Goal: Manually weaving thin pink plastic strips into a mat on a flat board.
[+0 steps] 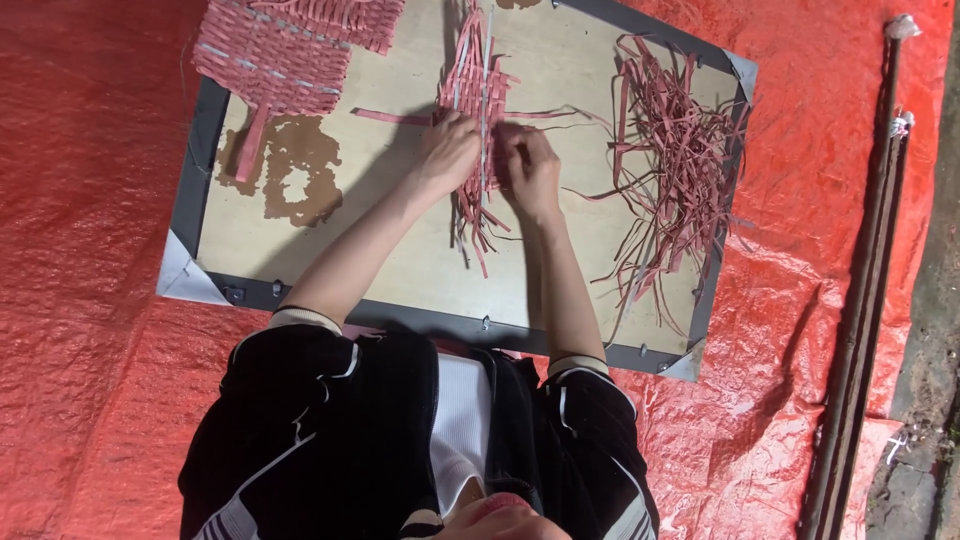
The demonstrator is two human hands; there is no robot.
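A half-woven mat point(478, 90) of pink strips is pressed at the middle of a framed wooden board point(400, 250) by both hands. The left hand point(447, 150) and right hand point(528, 168) are curled, fingertips pinching strips. A finished mat point(285, 50) lies at the far left, loose strips point(680, 160) at the right, red tarp point(90, 250) beneath.

A floor-level craft workspace: red tarp point(90, 250), wooden board point(400, 260), loose strips point(675, 150).
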